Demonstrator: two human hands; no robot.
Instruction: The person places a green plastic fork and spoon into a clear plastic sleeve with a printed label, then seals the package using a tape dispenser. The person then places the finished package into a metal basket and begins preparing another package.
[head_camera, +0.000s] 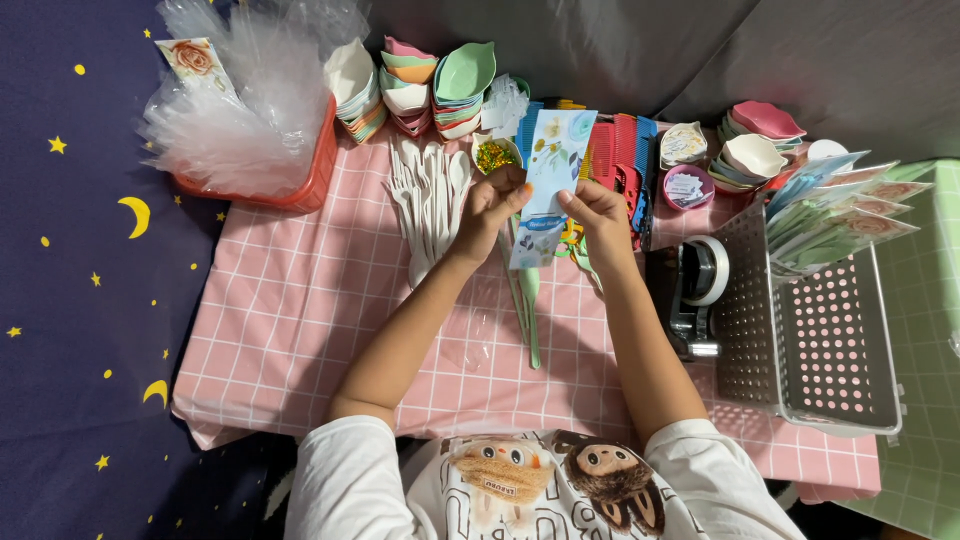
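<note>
Above the pink checked tabletop (300, 300), holding up a pale floral paper card (553, 180): left hand (492, 205) pinching its left edge, right hand (596, 207) pinching its right edge, near white plastic spoons (428, 195) and a black tape dispenser (690, 290).

counter cover: pink checked cloth (300, 300) with thin white lines, spread over the low counter, its edge hanging at the near side.
left side: dark navy fabric (80, 300) printed with yellow stars and crescent moons.
back: grey cloth (620, 50) in broad folds behind the counter.
right side: pale green checked fabric (925, 350).
light: even, soft, with faint shadows.
</note>
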